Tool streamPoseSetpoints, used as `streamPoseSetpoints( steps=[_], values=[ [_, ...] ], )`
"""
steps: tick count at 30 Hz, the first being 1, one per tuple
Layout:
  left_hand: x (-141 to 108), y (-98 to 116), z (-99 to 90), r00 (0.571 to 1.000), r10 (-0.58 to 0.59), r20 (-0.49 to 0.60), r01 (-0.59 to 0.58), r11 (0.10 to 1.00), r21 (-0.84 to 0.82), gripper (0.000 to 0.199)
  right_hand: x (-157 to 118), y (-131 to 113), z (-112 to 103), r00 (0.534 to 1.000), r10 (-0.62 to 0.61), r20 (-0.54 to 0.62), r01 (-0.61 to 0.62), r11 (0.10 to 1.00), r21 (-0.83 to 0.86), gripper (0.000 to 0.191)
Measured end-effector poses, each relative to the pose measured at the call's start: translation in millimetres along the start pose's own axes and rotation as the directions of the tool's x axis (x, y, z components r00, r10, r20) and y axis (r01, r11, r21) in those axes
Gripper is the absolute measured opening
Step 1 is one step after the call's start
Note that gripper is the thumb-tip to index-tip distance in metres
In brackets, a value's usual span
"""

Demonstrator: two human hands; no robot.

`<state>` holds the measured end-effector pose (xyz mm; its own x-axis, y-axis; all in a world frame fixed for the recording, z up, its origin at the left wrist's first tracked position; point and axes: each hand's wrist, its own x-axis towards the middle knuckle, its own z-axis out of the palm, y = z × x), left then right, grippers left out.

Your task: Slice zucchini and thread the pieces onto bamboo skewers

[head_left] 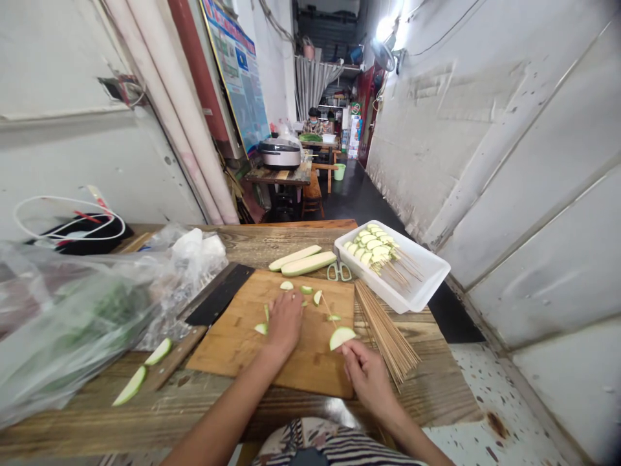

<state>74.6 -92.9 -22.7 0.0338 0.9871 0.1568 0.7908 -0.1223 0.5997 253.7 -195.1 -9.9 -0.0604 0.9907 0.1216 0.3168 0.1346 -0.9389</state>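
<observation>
My left hand (285, 321) lies over the wooden cutting board (242, 323), fingertips lowered near several pale green slices; anything beneath them is hidden. At the board's right side, my right hand (366, 372) pinches a half-round slice (342, 338) between thumb and fingers. A thin skewer (326, 303) runs from this slice toward the top of the board, close to a small slice (317, 298). Two long peeled pieces (308, 264) lie behind the board. Loose bamboo skewers (385, 333) lie to its right.
A white tray (427, 294) of skewered slices stands at the back right, beside green-handled scissors (338, 272). A cleaver (220, 301) and two slices (130, 386) lie left of the board, near plastic bags (97, 317). People (313, 122) sit far back.
</observation>
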Motion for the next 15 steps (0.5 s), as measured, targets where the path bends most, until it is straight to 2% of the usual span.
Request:
streamPoseSetpoints(
  steps=[4, 7, 9, 12, 13, 15],
  values=[
    [-24, 1, 5.3, 0.992, 0.117, 0.055, -0.102, 0.971, -0.216, 0.022, -9, 4, -6, 0.999, 0.047, 0.006, -0.047, 0.998, 0.043, 0.029],
    [-32, -2, 4.1, 0.991, 0.112, 0.072, -0.067, 0.889, -0.454, 0.02, -14, 8, -9, 0.998, 0.064, -0.004, -0.063, 0.996, 0.055, 0.029],
    [-31, -5, 1.1, 0.992, -0.027, 0.124, 0.103, 0.743, -0.661, 0.013, -16, 9, -10, 0.998, 0.067, 0.001, -0.067, 0.996, 0.053, 0.029],
    [-27, -7, -5.1, 0.932, -0.257, 0.255, 0.348, 0.438, -0.829, 0.015, -17, 7, -10, 0.999, 0.051, 0.005, -0.051, 0.999, 0.01, 0.029],
    [-26, -8, -7.7, 0.908, -0.296, 0.295, 0.392, 0.36, -0.847, 0.017, -17, 4, -10, 0.999, 0.034, 0.01, -0.034, 0.999, -0.024, 0.028],
    [-25, -7, -13.7, 0.873, -0.313, 0.373, 0.457, 0.262, -0.85, 0.017, -17, -2, -9, 0.999, -0.02, 0.041, 0.025, 0.993, -0.119, 0.027]
  ],
)
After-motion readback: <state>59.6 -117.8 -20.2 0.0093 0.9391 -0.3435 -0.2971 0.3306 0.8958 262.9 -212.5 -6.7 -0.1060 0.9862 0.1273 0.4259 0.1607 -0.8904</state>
